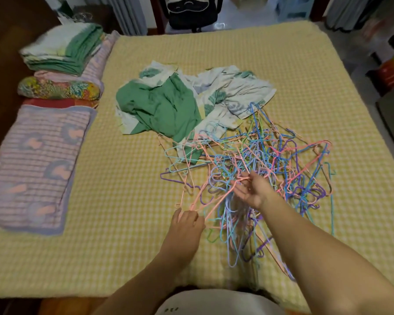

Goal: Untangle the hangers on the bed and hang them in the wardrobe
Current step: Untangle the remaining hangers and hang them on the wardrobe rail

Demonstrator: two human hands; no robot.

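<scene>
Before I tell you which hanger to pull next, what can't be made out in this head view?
- Hanger pile: wires overlap, so count and hooking unreadable.
- Pink hanger: left hand and right hand hold it; its hook is lost in the tangle.
- Green cloth: hides anything beneath.
- Wardrobe: outside the frame.

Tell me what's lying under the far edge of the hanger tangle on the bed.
The hanger tangle overlaps the near edge of a crumpled green and leaf-print cloth; elsewhere it lies on the yellow checked bedcover. Anything buried beneath the dense middle is hidden.
</scene>
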